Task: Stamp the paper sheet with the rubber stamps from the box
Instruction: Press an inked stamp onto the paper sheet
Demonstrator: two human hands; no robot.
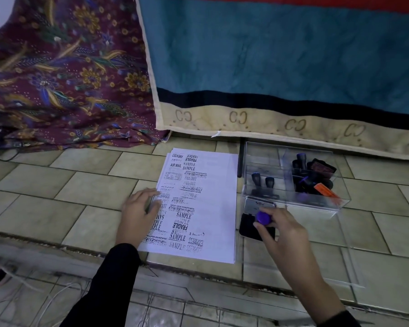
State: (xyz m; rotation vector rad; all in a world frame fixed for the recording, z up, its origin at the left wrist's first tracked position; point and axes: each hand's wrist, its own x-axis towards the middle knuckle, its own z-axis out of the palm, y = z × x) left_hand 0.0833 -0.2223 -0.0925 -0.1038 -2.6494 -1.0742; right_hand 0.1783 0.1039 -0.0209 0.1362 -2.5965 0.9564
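A white paper sheet [210, 208] lies on the tiled floor, its left half covered with black stamp marks. My left hand [139, 211] rests flat on the sheet's left edge, fingers spread. My right hand [279, 230] grips a rubber stamp with a purple knob [263, 217] and holds it down on the open black ink pad [248, 226] just right of the sheet. Behind the pad stands a clear plastic box [291, 201] holding several more stamps [261, 182] in its compartments.
A clear lid [340, 267] lies on the floor under and beyond my right hand. A teal and beige quilt [269, 67] hangs behind the box, a patterned maroon cloth [69, 79] to the left. White cables [57, 300] lie at lower left.
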